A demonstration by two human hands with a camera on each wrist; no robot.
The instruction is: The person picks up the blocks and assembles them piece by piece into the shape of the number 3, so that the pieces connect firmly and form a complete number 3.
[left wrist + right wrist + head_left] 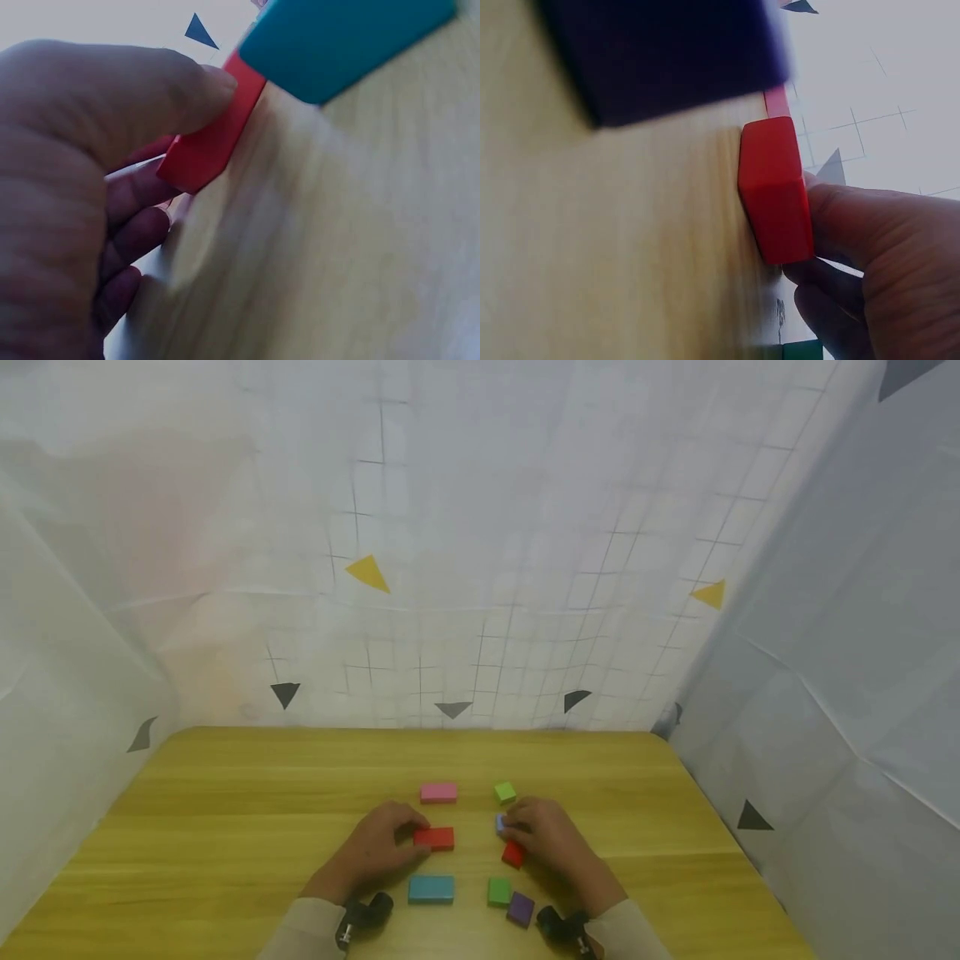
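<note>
At the left of the group, my left hand (378,842) holds a red rectangular block (437,838) by its left end. The left wrist view has the thumb (187,90) pressed on that block's near side, with the other fingers partly behind it. Across from it, my right hand (546,831) pinches a small lavender-blue block (500,825), mostly covered by the fingers. Just in front of that hand sits a red cube-like block (513,854). In the right wrist view this red block (775,187) stands before the fingertips and hides the blue one.
A pink block (438,793) lies behind the left red block, a teal block (431,890) in front. On the right are a lime block (505,792), a green block (498,892) and a purple block (521,910). White sheeting (480,527) surrounds the wooden table (247,810).
</note>
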